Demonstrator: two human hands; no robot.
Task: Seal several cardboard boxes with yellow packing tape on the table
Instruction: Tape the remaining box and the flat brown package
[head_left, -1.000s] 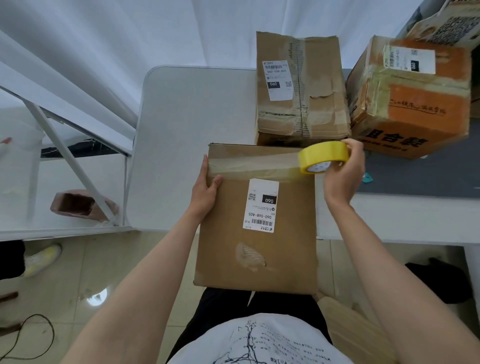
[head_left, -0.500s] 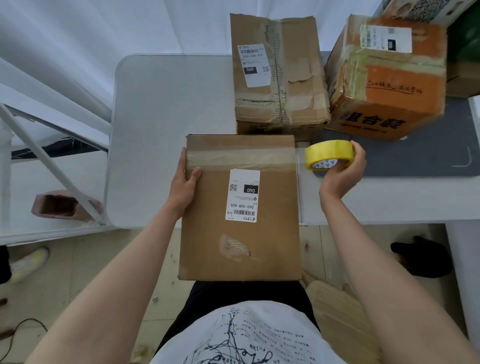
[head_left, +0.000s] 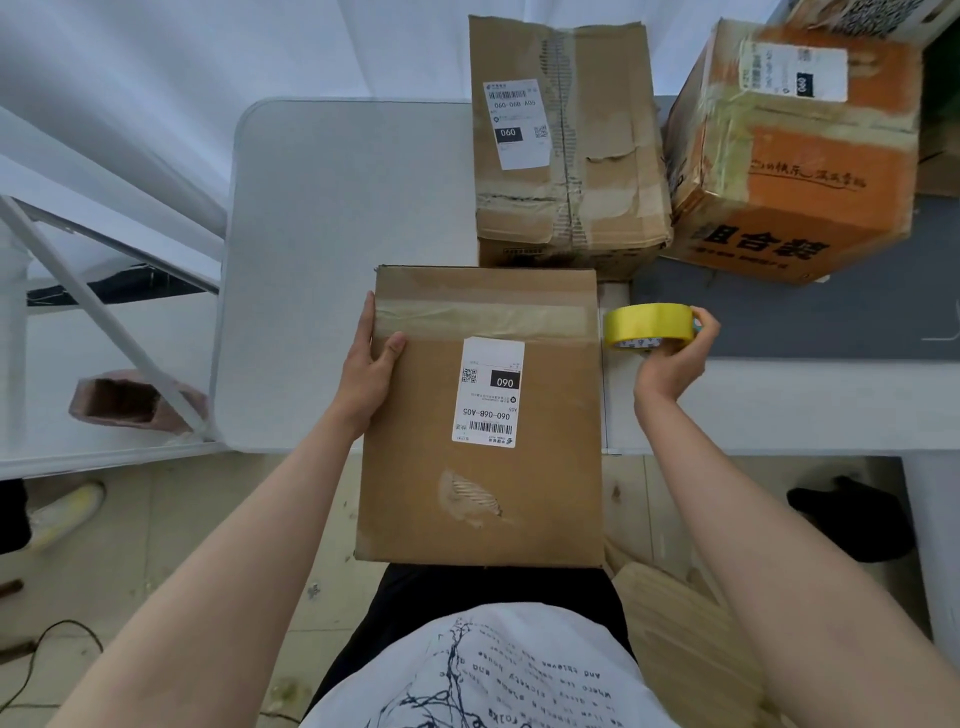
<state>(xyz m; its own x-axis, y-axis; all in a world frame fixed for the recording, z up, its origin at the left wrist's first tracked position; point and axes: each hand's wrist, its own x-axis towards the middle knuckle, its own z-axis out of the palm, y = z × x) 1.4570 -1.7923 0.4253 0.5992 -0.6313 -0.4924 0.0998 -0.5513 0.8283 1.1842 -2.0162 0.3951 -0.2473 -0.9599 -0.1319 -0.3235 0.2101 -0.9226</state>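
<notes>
A flat brown cardboard box (head_left: 545, 467) with a white shipping label lies in front of me, half on the white table (head_left: 337, 260), half over its near edge. A strip of tape crosses the box near its far end. My left hand (head_left: 371, 364) grips the box's left edge, thumb on top. My right hand (head_left: 675, 358) holds a roll of yellow packing tape (head_left: 649, 325) just off the box's right edge, level with the strip.
Behind the near box stands a worn brown box (head_left: 597, 171), and to its right a tilted orange box (head_left: 810, 176) on a dark grey mat (head_left: 831, 322). A white metal frame (head_left: 93, 312) is at left. A wooden stool (head_left: 675, 623) is by my right leg.
My right hand has carried the tape roll from over the box's right end to just past its right edge. The tape strip now spans the box. The left hand stays on the left edge.
</notes>
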